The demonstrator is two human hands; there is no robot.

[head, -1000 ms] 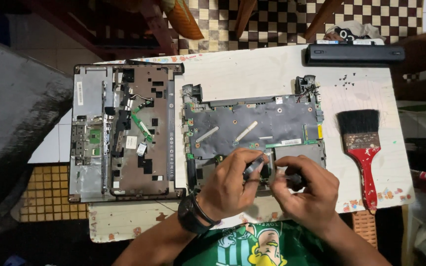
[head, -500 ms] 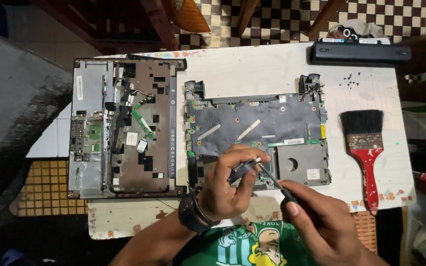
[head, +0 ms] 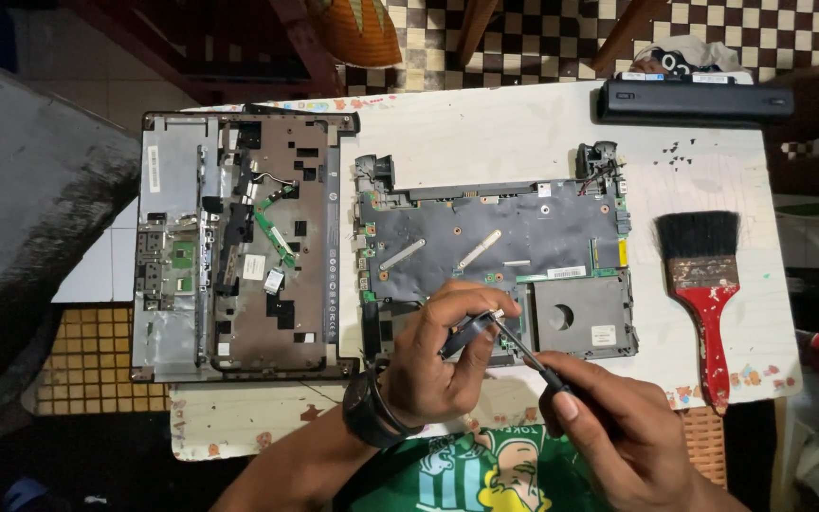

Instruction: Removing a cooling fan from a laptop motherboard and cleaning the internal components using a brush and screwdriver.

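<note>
An opened laptop base with its grey shielded board lies in the middle of the white table. My left hand, with a black watch on the wrist, pinches a small dark part at the base's front edge. My right hand grips a black-handled screwdriver whose thin shaft points up-left to that part, meeting my left fingertips.
A detached laptop cover lies upside down at the left. A red-handled paintbrush rests at the right. A long black battery and several tiny screws sit at the far right. Another person's arm reaches in there.
My right hand has drawn back toward me and lower right, now holding the screwdriver at an angle. My left hand stays on the small part at the front edge.
</note>
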